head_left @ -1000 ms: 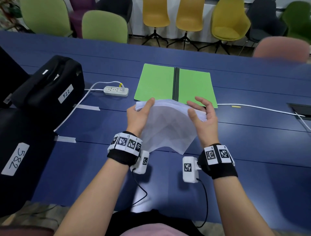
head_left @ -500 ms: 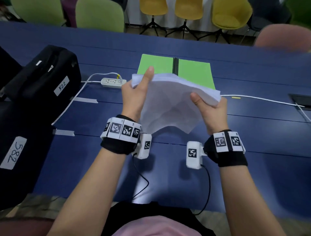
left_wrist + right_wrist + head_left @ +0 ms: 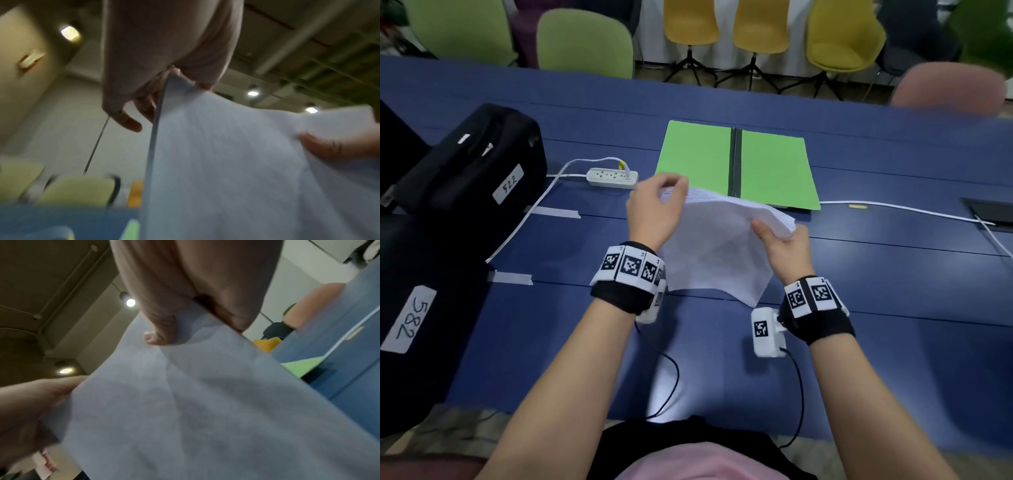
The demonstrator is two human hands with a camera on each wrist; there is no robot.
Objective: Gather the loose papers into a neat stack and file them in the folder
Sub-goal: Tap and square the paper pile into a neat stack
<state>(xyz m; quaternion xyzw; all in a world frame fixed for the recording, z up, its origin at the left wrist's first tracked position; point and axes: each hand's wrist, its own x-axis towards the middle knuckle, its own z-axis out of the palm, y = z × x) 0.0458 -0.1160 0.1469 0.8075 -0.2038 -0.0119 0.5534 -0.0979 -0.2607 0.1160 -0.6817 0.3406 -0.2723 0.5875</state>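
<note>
1. Blue counter (image 3: pixel 876 274) stretches across the room, with coloured chairs along its far side.
2. Lying open and flat on it, the green folder (image 3: pixel 770 164) is just beyond the hands, its dark spine running near to far.
3. Both hands hold the papers (image 3: pixel 715 250) above the counter, near the folder's front edge.
4. The left hand (image 3: pixel 654 212) pinches the far-left corner; the right hand (image 3: pixel 784 246) grips the right edge, thumb on top.
5. Filing likely means carrying the stack straight away, toward the far side.

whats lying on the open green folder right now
Nothing lies on the folder: both green halves show bare. The paper stack, held above the table, hides its near edge, so that strip cannot be checked.
</note>
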